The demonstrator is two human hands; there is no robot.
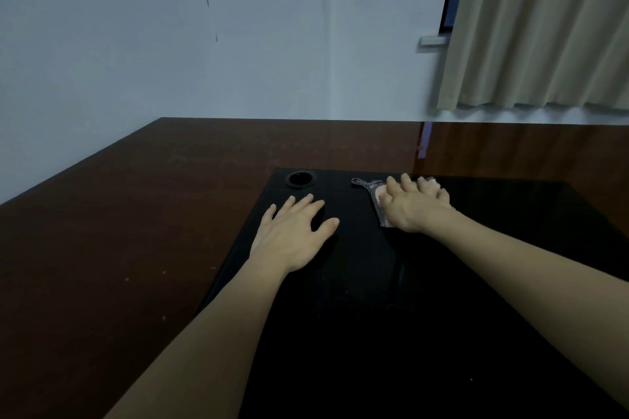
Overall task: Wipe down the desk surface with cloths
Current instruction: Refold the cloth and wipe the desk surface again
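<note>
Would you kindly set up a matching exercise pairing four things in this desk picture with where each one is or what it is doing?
Things:
1. left hand
2. right hand
3. cloth
4. curtain

States or places:
A. hangs at the window, upper right
B. lies flat on the black pad, holding nothing
C. presses down on the cloth
D. lies under a hand near the pad's far edge

Pairs: 1-B, 2-C, 3-D, 4-A
</note>
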